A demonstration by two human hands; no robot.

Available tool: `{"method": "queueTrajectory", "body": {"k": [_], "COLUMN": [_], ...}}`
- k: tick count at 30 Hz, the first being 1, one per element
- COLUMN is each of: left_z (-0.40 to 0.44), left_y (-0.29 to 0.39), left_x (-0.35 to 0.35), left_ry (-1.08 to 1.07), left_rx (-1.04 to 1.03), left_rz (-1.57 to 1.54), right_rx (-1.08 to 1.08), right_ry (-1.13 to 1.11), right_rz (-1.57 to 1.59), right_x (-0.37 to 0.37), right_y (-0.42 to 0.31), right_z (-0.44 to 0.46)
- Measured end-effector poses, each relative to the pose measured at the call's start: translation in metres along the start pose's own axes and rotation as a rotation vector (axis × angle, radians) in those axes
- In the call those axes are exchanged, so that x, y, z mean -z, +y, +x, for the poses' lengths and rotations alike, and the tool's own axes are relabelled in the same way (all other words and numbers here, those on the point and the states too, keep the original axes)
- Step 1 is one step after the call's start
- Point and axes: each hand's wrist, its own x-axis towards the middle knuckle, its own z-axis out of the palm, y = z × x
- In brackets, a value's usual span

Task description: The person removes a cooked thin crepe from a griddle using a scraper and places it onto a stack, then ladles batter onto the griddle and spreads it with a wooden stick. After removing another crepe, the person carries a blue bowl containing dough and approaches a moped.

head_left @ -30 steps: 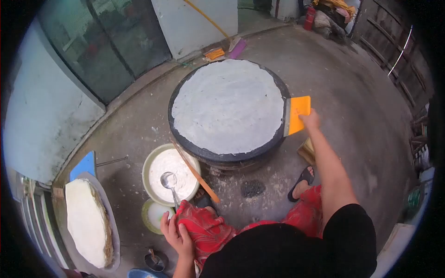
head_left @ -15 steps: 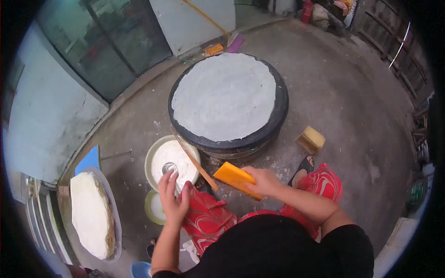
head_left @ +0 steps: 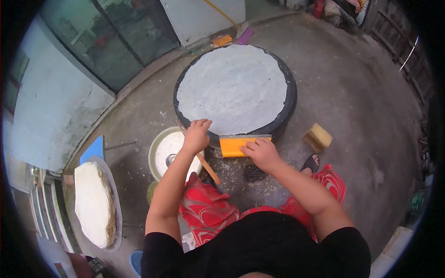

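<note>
A thin white sheet of batter [head_left: 234, 88] covers most of the round black griddle [head_left: 290, 95]. My right hand [head_left: 263, 154] holds the orange scraper [head_left: 234, 147], whose metal edge lies along the griddle's near rim. My left hand [head_left: 197, 135] is at the near-left rim, fingers bent and close together over the sheet's edge; whether they pinch anything is too small to tell. Below it stands a bowl of white batter [head_left: 168, 148] with a ladle [head_left: 170, 160] in it. A wooden stick [head_left: 208, 169] leans across the bowl's right side, partly behind my left hand.
A stack of white sheets [head_left: 94, 204] rests on a tray at the left, near a blue dustpan [head_left: 94, 149]. A yellow block [head_left: 318, 137] sits on the floor right of the griddle. A broom [head_left: 244, 34] and an orange object [head_left: 222, 40] lie beyond it.
The scraper went from the griddle's right edge, down toward my lap, then to the near rim. My left hand rose from beside my knee to the near-left rim.
</note>
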Motion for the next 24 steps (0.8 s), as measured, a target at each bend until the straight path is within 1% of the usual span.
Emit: {"method": "queueTrajectory", "body": {"k": [4, 5, 7, 9, 10, 11, 12, 13, 14, 16, 17, 18, 19, 20, 21, 22, 24], "left_z": [0.009, 0.010, 0.014, 0.019, 0.022, 0.026, 0.032, 0.038, 0.044, 0.059, 0.069, 0.079, 0.092, 0.100, 0.107, 0.112, 0.117], "left_y": [0.000, 0.001, 0.002, -0.003, -0.006, -0.008, -0.009, -0.010, -0.011, -0.003, 0.000, 0.004, 0.008, 0.010, 0.011, 0.013, 0.016], "left_x": [-0.014, -0.016, -0.020, -0.026, -0.030, -0.034, -0.035, -0.036, -0.038, -0.029, -0.022, -0.012, -0.001, 0.008, 0.017, 0.028, 0.051], "left_ry": [-0.049, -0.050, 0.040, 0.003, -0.034, -0.038, 0.025, 0.086, 0.083, 0.105, 0.105, 0.149, 0.193, 0.195, 0.285, 0.374, 0.462], "left_rx": [0.037, 0.040, 0.062, 0.066, 0.067, 0.067, 0.061, 0.054, 0.053, 0.096, 0.097, 0.073, 0.045, 0.038, 0.047, 0.058, 0.036], "left_rz": [0.058, 0.058, 0.051, 0.071, 0.089, 0.088, 0.036, -0.015, -0.016, -0.142, -0.142, -0.152, -0.161, -0.161, -0.221, -0.282, -0.292], "right_rx": [-0.080, -0.104, -0.127, -0.158, -0.159, -0.108, -0.058, -0.063, -0.059, -0.052, -0.099, -0.146, -0.147, -0.170, -0.193, -0.194, -0.268], "right_ry": [-0.002, 0.029, 0.061, 0.019, 0.018, 0.004, -0.009, -0.010, 0.004, 0.019, 0.024, 0.029, 0.034, -0.017, -0.068, -0.068, -0.072], "right_rz": [-0.061, -0.048, -0.033, -0.034, -0.033, -0.005, 0.022, 0.023, 0.010, -0.004, -0.012, -0.021, -0.025, -0.002, 0.022, 0.018, 0.135], "right_x": [-0.010, -0.007, -0.001, 0.003, 0.002, -0.001, -0.003, -0.005, -0.007, -0.007, -0.005, -0.003, 0.004, 0.015, 0.025, 0.031, 0.040], "right_y": [0.008, 0.008, 0.004, 0.000, -0.002, -0.004, -0.006, -0.006, -0.006, -0.002, 0.001, 0.003, 0.004, 0.002, 0.000, -0.001, -0.005], "right_z": [0.018, 0.019, 0.019, 0.013, 0.011, 0.008, 0.008, 0.009, 0.012, 0.017, 0.021, 0.025, 0.026, 0.026, 0.025, 0.024, 0.022]}}
